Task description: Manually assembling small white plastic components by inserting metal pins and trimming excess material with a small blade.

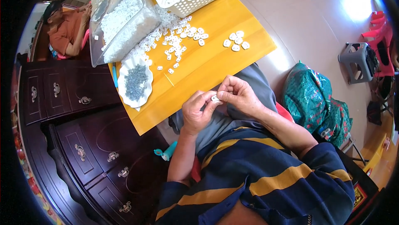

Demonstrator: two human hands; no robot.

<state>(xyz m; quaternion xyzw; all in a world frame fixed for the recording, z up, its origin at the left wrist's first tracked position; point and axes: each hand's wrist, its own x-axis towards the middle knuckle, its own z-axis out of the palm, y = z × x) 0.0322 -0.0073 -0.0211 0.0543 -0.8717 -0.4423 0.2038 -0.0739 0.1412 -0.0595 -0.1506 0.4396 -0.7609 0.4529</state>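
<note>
Centrally, just off the near edge of the wooden surface (199, 73), both hands meet around a small white piece (215, 98). The left hand (195, 112) has thumb and fingers clamped on it from the left; the right hand (240, 95) pinches it from the right, its fingertips pressed together. At upper centre, loose white parts (170, 40) spread below a perforated white basket (197, 4), and a separate cluster of rounded white pieces (238, 41) lies near the surface's right edge. Left of centre, a scalloped white dish (122, 84) holds a heap of small greyish parts (136, 83). Above it, at upper left, a clear bin (96, 55) stands tilted, filled with white parts. A thin stick (169, 79) lies right of the dish.
</note>
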